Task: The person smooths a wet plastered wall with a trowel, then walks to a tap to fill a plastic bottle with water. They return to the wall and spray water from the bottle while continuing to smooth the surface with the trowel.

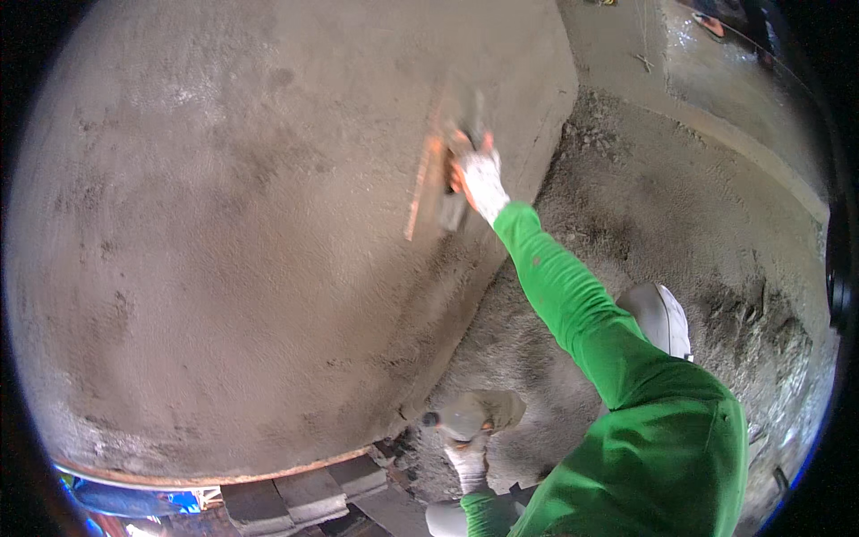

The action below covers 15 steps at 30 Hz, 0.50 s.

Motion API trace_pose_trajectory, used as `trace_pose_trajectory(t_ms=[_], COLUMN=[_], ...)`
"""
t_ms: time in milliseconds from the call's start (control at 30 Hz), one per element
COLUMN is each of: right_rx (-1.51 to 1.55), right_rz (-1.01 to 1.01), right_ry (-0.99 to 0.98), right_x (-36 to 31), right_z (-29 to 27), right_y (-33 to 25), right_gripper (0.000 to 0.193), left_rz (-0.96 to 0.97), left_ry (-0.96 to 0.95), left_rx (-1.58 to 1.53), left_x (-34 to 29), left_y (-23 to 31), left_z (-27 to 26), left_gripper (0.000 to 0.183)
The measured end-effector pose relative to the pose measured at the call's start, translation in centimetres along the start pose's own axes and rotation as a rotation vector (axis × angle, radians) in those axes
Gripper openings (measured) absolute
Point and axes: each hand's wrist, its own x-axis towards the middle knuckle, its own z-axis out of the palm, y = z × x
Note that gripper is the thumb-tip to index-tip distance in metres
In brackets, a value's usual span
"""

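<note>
A white-gloved right hand (480, 172), fingers wrapped around the grip, holds a long, motion-blurred float (420, 186), grey with an orange-brown edge, at a broad, damp-looking cement surface (250, 242), close to its right-hand border. Nearer the body, the gloved left hand (467, 449) is closed on a cement-grey hand tool (465, 415) with a dark, rounded end.

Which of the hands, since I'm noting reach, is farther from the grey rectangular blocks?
The green-sleeved right hand, holding a blurred, long flat tool over the grey cement-like surface; the left hand is lower, nearer the blocks.
</note>
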Motion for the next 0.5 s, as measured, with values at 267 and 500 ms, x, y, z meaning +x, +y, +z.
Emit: trace_pose_trajectory(t_ms=[267, 500], right_rx=[-0.357, 0.111], right_rz=[-0.187, 0.337], right_ry=[-0.251, 0.061], right_x=[-12.0, 7.0], right_z=[4.4, -7.5], right_y=[0.5, 1.0], right_gripper=[0.054, 0.026], left_rz=[-0.167, -0.043], left_ry=[0.157, 0.09], left_rx=[-0.36, -0.376], left_x=[1.3, 1.3], left_y=[5.8, 4.7], left_z=[1.0, -0.5], left_gripper=[0.036, 0.065])
